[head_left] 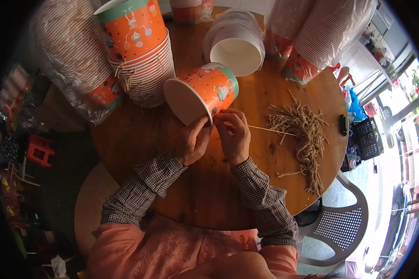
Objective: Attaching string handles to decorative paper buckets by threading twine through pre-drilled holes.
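An orange paper bucket [208,89] with a green base band and cartoon figures lies tilted on its side, its mouth toward the lower left. My left hand [193,141] is closed, its fingers and thumb pinching the bucket's rim. Close beside it, at the same rim, my right hand [235,136] pinches a thin beige cord [263,128]. This cord runs out to the right, toward a tangled heap of cut cords [305,135] on the table. Its end between my fingertips is hidden.
On the round wooden table [191,195], a tall stack of paper buckets [144,69] with cord handles stands at left. Plastic-wrapped stacks [74,51] rise beside it and at back right [321,42]. A bag of white tubs [235,51] lies behind; a grey chair [335,228] stands right.
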Available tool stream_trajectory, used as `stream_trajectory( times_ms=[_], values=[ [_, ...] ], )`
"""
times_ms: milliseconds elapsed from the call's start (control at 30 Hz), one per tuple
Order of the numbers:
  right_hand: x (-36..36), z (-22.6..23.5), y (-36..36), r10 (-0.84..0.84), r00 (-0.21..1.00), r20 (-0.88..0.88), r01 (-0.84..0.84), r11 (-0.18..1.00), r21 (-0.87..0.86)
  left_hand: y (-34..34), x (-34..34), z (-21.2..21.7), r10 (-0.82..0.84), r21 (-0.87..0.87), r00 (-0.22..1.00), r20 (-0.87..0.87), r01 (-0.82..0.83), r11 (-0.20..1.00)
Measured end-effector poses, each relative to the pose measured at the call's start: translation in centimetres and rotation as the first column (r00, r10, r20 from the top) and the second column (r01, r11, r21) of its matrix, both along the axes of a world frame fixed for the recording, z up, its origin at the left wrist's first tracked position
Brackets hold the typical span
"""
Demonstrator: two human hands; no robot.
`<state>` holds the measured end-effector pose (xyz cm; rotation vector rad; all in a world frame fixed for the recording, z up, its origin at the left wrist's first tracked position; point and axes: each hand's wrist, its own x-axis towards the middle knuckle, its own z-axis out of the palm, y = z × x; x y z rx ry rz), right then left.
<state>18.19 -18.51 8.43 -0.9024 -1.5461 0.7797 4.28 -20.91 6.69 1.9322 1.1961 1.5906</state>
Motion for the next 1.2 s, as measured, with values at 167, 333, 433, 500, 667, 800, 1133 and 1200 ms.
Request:
stream_trajectory(
  times_ms=[167, 333, 433, 500, 667, 800, 1133, 1200],
  values=[
    [-0.1, 0.2, -0.4, 0.033, 0.999, 0.000, -0.033, 0.999, -0.024, 0.3, -0.5, -0.1, 0.087, 0.016, 0.996, -0.032, -0.087, 0.996],
    [-0.1, -0.2, -0.5, 0.070, 0.997, 0.031, -0.071, 0.997, 0.041, 0.3, -0.1, -0.2, 0.068, -0.128, 0.995, 0.079, -0.057, 0.990],
    [-0.1, 0.3, -0.8, 0.041, 0.995, 0.095, -0.046, 0.997, 0.055, -0.2, 0.0, 0.4, 0.081, -0.137, 0.996, 0.046, -0.074, 0.988],
    [0.2, -0.1, 0.1, 0.004, 1.000, 0.031, -0.004, 1.000, 0.010, -0.1, 0.1, 0.5, 0.068, -0.038, 0.997, 0.037, -0.066, 0.997],
    [1.0, -2.2, 2.0, -0.021, 0.999, 0.030, 0.022, 0.998, -0.060, 0.0, 0.8, 1.6, 0.038, 0.259, 0.997, -0.063, -0.020, 0.966],
    [0.8, -2.4, 0.9, 0.018, 0.970, 0.242, -0.045, 0.993, 0.105, 1.5, 1.7, 0.7, 0.001, 0.314, 0.997, -0.083, 0.025, 0.949],
    [14.8, -1.2, 4.3, -0.475, 0.763, 0.438, 0.467, 0.874, 0.135, 2.2, 0.6, -1.5, 0.078, 0.104, 0.979, -0.190, -0.058, 0.993],
    [18.4, -0.2, 4.2, -0.643, 0.530, 0.553, 0.727, 0.680, 0.093, 1.5, 0.8, -1.1, 0.061, 0.092, 0.987, -0.150, -0.047, 0.995]
  ],
)
